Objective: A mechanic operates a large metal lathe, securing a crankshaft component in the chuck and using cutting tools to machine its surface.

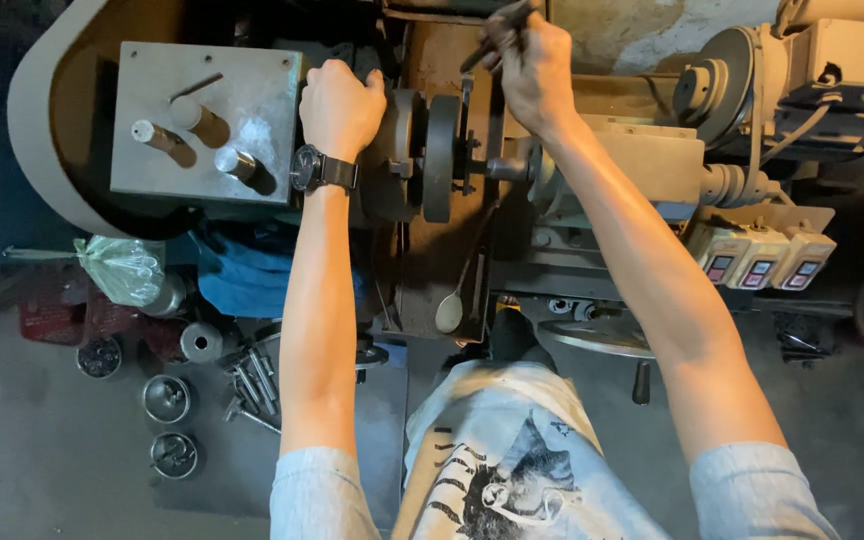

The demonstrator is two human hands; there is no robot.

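Gripping the lathe's round chuck (404, 152) with our clenched left hand (340, 105), we keep it steady while our fisted right hand (530, 65) squeezes the dark handle (497, 35) above the grey faceplate (442, 155).

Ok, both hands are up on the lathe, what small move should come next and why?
Probably bring the thin tool in the right hand down toward the dark disc. The left hand already rests against the chuck beside the disc, while the tool sits above it, not touching.
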